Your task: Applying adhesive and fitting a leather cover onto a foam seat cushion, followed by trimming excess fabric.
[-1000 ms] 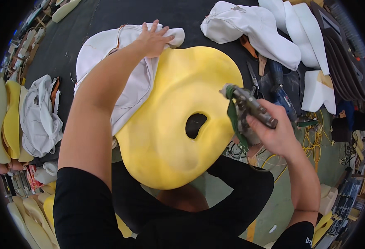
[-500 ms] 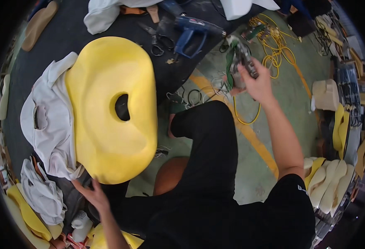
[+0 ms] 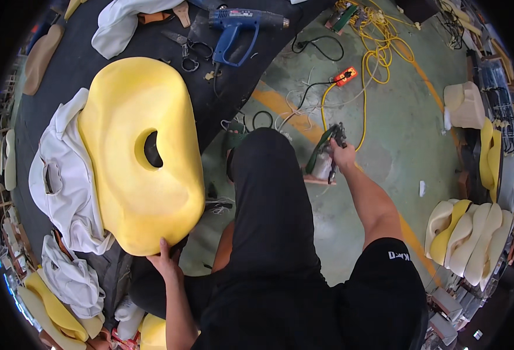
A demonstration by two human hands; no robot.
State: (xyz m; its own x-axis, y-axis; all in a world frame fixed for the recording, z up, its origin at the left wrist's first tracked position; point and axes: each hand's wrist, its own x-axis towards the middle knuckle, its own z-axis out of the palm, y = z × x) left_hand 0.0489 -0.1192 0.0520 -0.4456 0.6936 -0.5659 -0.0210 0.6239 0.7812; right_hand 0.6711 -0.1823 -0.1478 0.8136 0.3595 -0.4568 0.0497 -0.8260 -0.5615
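Note:
A large yellow foam seat cushion (image 3: 122, 192) with an oval hole lies on the dark-covered table. My left hand (image 3: 166, 262) is at its near edge, thumb against the rim and the other fingers hidden underneath. White fabric cover (image 3: 64, 169) is bunched along the cushion's left side. Low over the floor at the right, my right hand (image 3: 344, 156) is closed round a dark metal hand tool (image 3: 338, 135) that looks like a spray gun. Beside that tool are green material (image 3: 318, 149) and a whitish container (image 3: 323, 166); whether they are joined to it I cannot tell.
A blue heat gun (image 3: 233, 29) and scissors (image 3: 190, 48) lie beyond the cushion. Yellow cord (image 3: 379, 58) and an orange socket block (image 3: 345, 76) lie on the green floor. Foam pieces (image 3: 467, 239) are stacked at the right. A second white cover (image 3: 73, 277) sits at the near left.
My right hand has come down and nearer with the tool. My left hand has moved right onto the cushion's near edge. The view has shifted, and the cushion appears farther left.

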